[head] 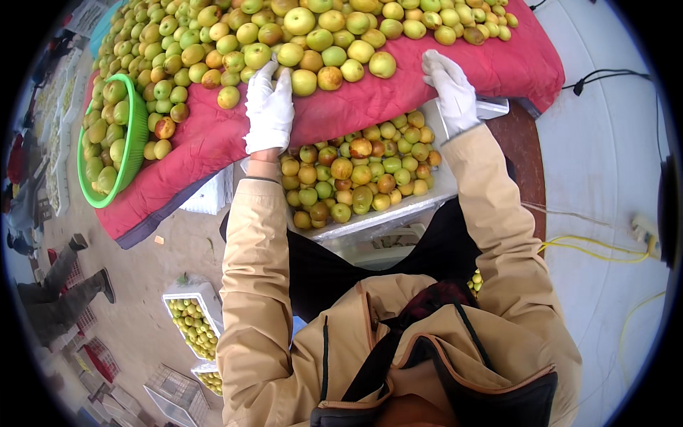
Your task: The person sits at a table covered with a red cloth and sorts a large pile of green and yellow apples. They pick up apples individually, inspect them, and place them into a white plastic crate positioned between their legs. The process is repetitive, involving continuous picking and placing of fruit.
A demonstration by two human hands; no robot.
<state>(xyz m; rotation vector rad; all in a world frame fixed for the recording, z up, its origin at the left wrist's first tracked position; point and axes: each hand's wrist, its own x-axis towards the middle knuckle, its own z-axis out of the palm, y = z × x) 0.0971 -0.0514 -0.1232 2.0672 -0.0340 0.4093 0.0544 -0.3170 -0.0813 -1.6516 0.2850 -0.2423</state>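
My left hand, in a white glove, reaches the near edge of a heap of green-brown jujubes. Its thumb and fingers are apart with a jujube showing between them; whether they grip it is not plain. My right hand, also gloved, is over the front edge of a red quilted cover, right of the heap. Its fingers are bent and close together, and the palm side is hidden. Below and between my forearms, a white foam box holds more jujubes, many browner.
A green plastic basket full of jujubes leans at the cover's left end. Foam boxes of fruit and a wire-like crate stand on the floor. Black cable and yellow cord lie right. A person's legs show left.
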